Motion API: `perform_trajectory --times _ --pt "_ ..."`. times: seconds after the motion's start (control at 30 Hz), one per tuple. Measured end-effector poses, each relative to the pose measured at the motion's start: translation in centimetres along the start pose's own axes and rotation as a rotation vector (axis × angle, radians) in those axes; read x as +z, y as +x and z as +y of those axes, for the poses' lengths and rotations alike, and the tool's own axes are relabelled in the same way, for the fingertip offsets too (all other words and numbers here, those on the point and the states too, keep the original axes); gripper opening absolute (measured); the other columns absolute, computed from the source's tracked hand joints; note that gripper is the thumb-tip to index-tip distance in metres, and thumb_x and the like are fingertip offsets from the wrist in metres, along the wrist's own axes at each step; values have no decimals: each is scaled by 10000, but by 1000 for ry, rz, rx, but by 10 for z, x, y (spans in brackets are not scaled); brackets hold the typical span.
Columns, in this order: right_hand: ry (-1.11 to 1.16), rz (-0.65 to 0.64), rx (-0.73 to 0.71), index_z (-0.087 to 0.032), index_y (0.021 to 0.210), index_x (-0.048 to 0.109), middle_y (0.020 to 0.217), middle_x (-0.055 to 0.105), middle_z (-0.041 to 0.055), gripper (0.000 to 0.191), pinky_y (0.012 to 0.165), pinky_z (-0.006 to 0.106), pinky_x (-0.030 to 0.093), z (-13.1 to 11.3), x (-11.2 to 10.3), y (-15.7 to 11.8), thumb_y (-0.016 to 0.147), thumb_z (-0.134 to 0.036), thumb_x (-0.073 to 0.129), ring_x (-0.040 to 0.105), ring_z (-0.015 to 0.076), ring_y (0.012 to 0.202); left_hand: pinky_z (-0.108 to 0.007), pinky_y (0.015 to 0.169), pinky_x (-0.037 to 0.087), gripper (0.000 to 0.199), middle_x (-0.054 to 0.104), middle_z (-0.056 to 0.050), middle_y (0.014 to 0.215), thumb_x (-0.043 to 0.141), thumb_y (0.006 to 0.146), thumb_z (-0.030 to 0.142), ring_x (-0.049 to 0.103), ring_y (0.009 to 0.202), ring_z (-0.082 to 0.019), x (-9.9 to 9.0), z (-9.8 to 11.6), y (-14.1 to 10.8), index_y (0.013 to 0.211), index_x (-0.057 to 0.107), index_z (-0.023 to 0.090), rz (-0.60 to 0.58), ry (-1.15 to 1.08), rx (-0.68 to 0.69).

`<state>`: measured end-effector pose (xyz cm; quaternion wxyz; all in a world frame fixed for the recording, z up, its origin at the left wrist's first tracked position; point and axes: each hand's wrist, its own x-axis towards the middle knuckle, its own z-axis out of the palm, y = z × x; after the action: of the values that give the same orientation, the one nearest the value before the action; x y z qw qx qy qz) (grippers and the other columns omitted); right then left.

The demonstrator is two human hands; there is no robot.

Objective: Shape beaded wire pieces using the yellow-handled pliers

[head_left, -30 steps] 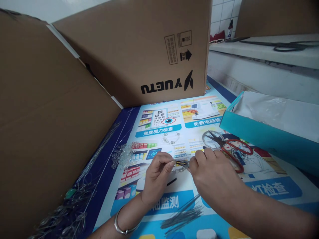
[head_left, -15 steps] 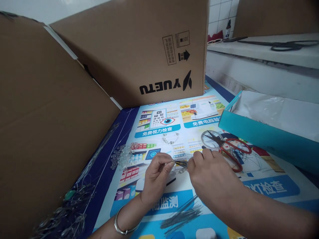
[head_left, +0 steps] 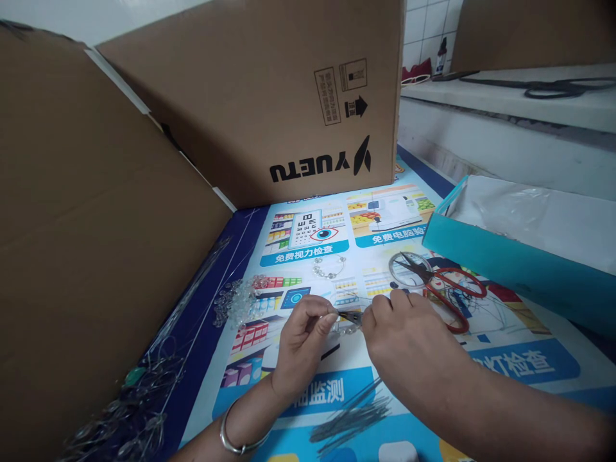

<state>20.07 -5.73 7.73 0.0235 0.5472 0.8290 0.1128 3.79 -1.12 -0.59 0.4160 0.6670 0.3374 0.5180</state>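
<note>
My right hand (head_left: 407,337) is wrapped around a pair of pliers (head_left: 353,317), whose pointed dark jaws face left and look closed. The tips reach the fingertips of my left hand (head_left: 308,333), which pinches a beaded wire. Several clear beads on that beaded wire (head_left: 347,330) hang between both hands, just below the pliers. What exactly the jaw tips grip is hidden by my left fingers. A finished-looking ring of clear beads (head_left: 330,267) lies farther back on the printed sheet.
Loose clear beads (head_left: 238,300) are piled at left. Red-handled scissors (head_left: 440,282) rest over a wire coil at right, near a teal box (head_left: 510,263). Cut wires (head_left: 353,414) lie in front. Cardboard panels (head_left: 269,96) stand behind and left, beside tangled beaded wires (head_left: 139,398).
The jaws of the pliers, slightly apart before, have come together near my left fingertips. Both hands have stayed almost in place.
</note>
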Motion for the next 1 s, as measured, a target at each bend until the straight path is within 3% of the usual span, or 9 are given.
perform_trajectory --times 0.3,0.47,0.7,0.83,0.9,1.0 --pt "25 23 -16 -153 787 611 715 559 96 178 555 358 326 6 -3 0 720 -67 471 508 252 681 -300 741 395 58 524 -28 813 532 810 136 503 794 -155 0 4 2 829 539 190 -2 15 -58" --pt "92 59 -21 -191 770 606 745 575 78 93 603 361 308 24 2 -4 777 -212 515 502 250 719 -274 700 391 5 529 -25 805 534 815 173 496 763 -144 0 7 4 814 535 178 8 3 -141" --pt "154 14 -3 -183 774 610 774 596 89 210 639 344 302 44 11 -2 828 -336 477 512 237 740 -239 666 389 74 531 6 725 584 787 222 495 697 -114 -3 -1 9 779 524 179 163 -119 -254" --pt "421 16 134 -183 843 575 842 593 72 228 649 308 338 46 28 4 830 -385 470 521 219 807 -239 647 393 78 531 9 705 575 796 227 497 660 -105 -4 -1 13 782 517 178 193 -224 -271" --pt "620 26 257 -187 839 538 845 584 47 286 597 272 345 45 41 8 737 -452 577 522 189 759 -239 639 396 73 536 7 718 565 804 223 499 656 -102 -4 1 14 786 512 176 194 -290 -290" --pt "892 -2 331 -199 814 511 778 574 3 278 580 247 356 40 57 11 681 -412 631 516 151 702 -238 631 399 69 542 9 737 559 809 217 499 643 -94 -4 3 15 794 506 176 214 -370 -325"
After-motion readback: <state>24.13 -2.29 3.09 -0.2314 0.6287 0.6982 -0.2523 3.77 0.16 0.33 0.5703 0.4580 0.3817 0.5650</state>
